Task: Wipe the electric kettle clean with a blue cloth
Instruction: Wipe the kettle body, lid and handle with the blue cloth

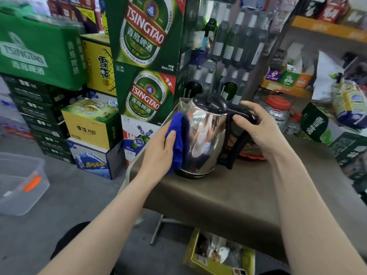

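Note:
A shiny steel electric kettle (pixel 204 135) with a black lid and black handle stands upright near the far left corner of a brown-covered table (pixel 238 199). My left hand (pixel 160 147) presses a bunched blue cloth (pixel 179 135) against the kettle's left side, thumb over the cloth. On the other side, my right hand (pixel 262 128) wraps around the black handle at its top, with the fingers curled on it and partly hiding it.
Stacked beer cartons (pixel 147 56) rise close behind and left of the table. Bottles in shrink wrap (pixel 234 46) stand behind the kettle. A red-lidded jar (pixel 278 110) sits at the back right. A clear plastic bin (pixel 19 181) and an open yellow box (pixel 218 255) lie on the floor.

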Motion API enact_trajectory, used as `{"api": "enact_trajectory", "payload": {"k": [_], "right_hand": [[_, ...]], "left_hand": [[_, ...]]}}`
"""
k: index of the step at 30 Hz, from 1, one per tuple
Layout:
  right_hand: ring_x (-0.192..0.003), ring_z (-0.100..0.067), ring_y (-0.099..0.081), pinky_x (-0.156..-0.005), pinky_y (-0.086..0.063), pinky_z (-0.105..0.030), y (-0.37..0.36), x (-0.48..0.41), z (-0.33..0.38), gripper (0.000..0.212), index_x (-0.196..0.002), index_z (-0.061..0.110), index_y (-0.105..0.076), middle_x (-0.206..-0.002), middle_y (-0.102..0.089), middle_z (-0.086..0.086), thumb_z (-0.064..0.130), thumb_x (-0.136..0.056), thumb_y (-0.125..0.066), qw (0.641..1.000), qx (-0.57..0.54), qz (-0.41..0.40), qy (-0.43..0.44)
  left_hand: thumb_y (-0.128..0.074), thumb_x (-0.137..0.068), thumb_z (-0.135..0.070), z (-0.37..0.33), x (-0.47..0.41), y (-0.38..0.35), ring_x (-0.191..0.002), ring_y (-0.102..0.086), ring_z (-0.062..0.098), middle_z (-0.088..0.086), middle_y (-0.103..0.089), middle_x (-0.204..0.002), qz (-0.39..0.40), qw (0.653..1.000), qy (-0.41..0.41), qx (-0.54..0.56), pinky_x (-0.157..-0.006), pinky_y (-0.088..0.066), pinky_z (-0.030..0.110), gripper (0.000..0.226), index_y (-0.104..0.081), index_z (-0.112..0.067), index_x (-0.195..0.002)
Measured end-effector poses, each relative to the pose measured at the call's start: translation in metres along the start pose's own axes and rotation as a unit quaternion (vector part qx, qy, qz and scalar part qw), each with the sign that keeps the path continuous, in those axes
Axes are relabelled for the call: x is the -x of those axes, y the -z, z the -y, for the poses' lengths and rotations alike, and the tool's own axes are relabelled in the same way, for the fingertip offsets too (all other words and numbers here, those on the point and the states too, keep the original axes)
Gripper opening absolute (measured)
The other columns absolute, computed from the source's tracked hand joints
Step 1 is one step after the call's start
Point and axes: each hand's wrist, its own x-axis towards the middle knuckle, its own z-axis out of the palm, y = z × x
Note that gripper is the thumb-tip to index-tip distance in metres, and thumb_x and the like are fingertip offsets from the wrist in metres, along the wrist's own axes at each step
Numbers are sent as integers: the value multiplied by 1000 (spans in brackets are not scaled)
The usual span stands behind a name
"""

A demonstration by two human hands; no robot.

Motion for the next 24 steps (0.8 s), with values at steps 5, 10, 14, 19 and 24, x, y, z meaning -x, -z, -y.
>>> {"api": "enact_trajectory", "payload": {"k": [5, 10, 14, 19, 24], "right_hand": [[-101, -6, -60, -91, -49, -19, -21, 1, 9, 33, -114, 32, -62, -114, -63, 6, 42, -83, -62, 998, -6, -26, -60], [-103, -7, -60, -90, -45, -27, -33, 7, 10, 34, -90, 35, -63, -105, -66, 8, 67, -80, -63, 994, -10, -110, -22], [-93, -12, -65, -86, -51, -30, -28, -12, 10, 25, -85, 23, -68, -91, -70, 3, 47, -86, -71, 997, -61, -56, -10], [-94, 1, -58, -90, -46, -26, -29, -35, 18, 20, -101, 15, -63, -103, -62, 0, 35, -96, -61, 1000, 3, 13, -19], [-138, -25, -40, -110, -31, -35, -48, 8, 26, 65, -153, 22, -29, -157, -33, -10, 54, -99, -45, 987, 60, -116, -98]], "left_hand": [[-34, -104, -30, 3, -33, -16, -109, -48, 5, -12, -56, -119, -59, 996, 50, 40, -86, -32, 13, 33, -52, -21, -130], [-34, -103, -34, 43, -37, -11, -125, -50, 30, 8, -58, -130, -2, 968, 249, 43, -101, -36, 31, 42, -54, -12, -133], [-40, -102, -35, 41, -18, 4, -120, -52, 23, 0, -58, -130, 7, 978, 201, 58, -108, -38, 43, 41, -53, -18, -137], [-41, -102, -31, 10, -12, 12, -107, -58, 11, -6, -65, -114, 0, 997, 57, 55, -94, -44, 29, 31, -58, -25, -127], [-40, -103, -28, 4, -32, 4, -109, -54, 6, -11, -62, -115, 26, 998, 25, 52, -92, -39, 17, 31, -54, -23, -130]]}}
